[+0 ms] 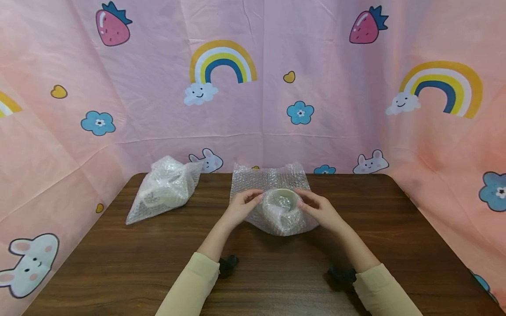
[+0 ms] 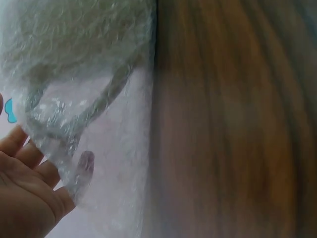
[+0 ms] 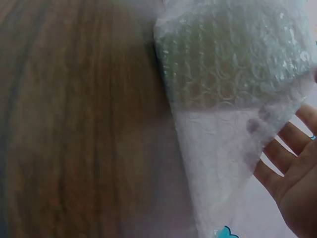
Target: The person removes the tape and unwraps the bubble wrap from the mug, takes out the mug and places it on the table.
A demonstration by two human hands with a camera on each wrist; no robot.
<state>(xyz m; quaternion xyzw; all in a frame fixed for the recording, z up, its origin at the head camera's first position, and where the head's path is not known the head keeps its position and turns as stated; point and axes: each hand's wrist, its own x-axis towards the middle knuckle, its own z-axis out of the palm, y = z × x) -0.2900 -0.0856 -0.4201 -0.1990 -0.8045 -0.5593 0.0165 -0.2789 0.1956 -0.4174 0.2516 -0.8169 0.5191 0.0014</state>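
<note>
A pale mug [image 1: 290, 193] stands in bubble wrap [image 1: 272, 219], its rim and open top showing; crumpled wrap lies in the mouth. In the left wrist view, the mug's looped handle [image 2: 106, 94] shows through the wrap. My left hand [image 1: 242, 207] holds the wrap's edge at the left of the rim, one fingertip [image 2: 86, 162] visible through the film. On the other side, my right hand [image 1: 322, 210] holds the wrap at the right of the rim, its fingers partly behind the film in the right wrist view.
At the table's back left lies another bubble-wrapped bundle [image 1: 166, 188] with a pale object inside. A loose flap of wrap [image 1: 272, 175] stretches behind the mug to the back edge of the dark wooden table [image 1: 276, 272]. A printed curtain [image 1: 261, 109] hangs behind and at both sides.
</note>
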